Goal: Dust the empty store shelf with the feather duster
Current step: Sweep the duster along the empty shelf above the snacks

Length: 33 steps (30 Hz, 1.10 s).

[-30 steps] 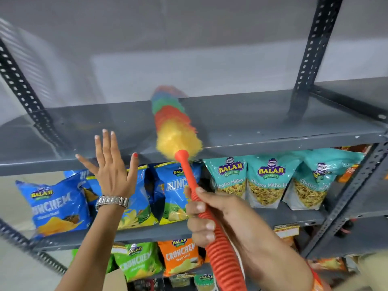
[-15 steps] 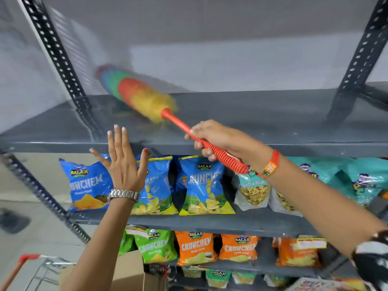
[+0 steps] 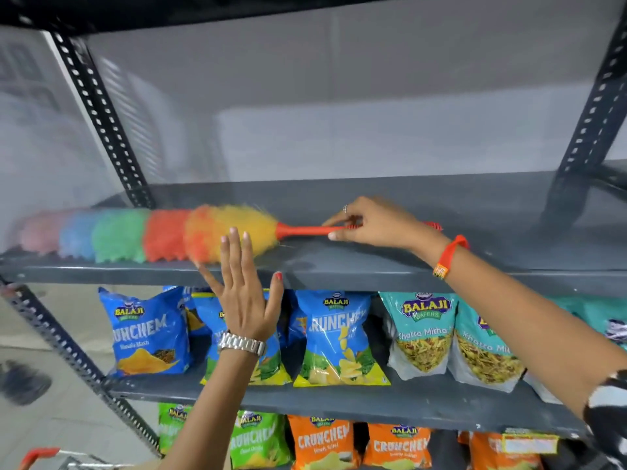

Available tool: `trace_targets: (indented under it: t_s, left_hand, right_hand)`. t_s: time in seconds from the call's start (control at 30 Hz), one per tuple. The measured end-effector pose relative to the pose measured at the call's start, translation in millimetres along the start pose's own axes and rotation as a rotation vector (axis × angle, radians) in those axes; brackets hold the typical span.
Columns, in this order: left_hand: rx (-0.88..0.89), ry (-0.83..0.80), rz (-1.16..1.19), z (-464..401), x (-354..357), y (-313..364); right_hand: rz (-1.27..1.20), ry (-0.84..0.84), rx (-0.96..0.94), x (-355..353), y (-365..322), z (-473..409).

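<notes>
The grey metal shelf [image 3: 441, 266] at chest height carries nothing but the feather duster [image 3: 163, 234]. The duster lies flat along the shelf's left half, its rainbow head of pink, blue, green, red and yellow fluff pointing left. My right hand [image 3: 376, 223] grips its orange ribbed handle from above. My left hand [image 3: 242, 286] is raised with fingers spread, palm toward the shelf's front edge, holding nothing and in front of the yellow fluff.
Black perforated uprights [image 3: 101, 120] stand at the left and at the right [image 3: 590, 130]. The shelf below holds blue Crunchem chip bags [image 3: 149, 330] and teal Balaji bags [image 3: 424, 330]. Green and orange bags [image 3: 322, 442] fill the lowest shelf. A cart handle [image 3: 37, 456] shows at bottom left.
The duster swung from pointing into the shelf to lying flat along its left part. My right hand rose onto the shelf and moved right. My left hand stayed raised and open.
</notes>
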<state>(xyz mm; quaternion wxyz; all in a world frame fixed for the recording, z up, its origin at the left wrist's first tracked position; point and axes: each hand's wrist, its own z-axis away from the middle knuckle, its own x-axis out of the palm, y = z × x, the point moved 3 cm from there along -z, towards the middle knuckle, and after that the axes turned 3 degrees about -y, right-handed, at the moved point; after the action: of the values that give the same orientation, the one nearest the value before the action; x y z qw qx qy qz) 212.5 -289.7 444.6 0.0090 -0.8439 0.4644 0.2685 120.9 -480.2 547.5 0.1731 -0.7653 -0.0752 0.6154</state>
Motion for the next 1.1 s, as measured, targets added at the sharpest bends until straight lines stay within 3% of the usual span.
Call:
trace_targets:
  t_s: [0.4, 0.53, 0.6, 0.67, 0.97, 1.1]
  left_hand:
    - [0.085, -0.01, -0.105, -3, 19, 10]
    - [0.092, -0.017, -0.105, -8, 18, 10]
    - [0.09, -0.022, -0.102, -8, 18, 10]
    - [0.085, -0.028, -0.103, -8, 18, 11]
    - [0.067, -0.003, -0.061, -8, 14, 20]
    - [0.142, -0.014, -0.047, -7, 17, 38]
  right_hand:
    - [-0.046, -0.093, 0.185, 0, 55, -72]
    - [0.189, 0.119, 0.352, -5, 65, -101]
    - [0.308, 0.217, 0.344, 0, 60, -106]
    - [0.278, 0.23, 0.297, 1, 55, -110]
    - [-0.164, 0.067, 0.168, -32, 54, -75]
    - [-0.149, -0.092, 0.15, -12, 57, -70]
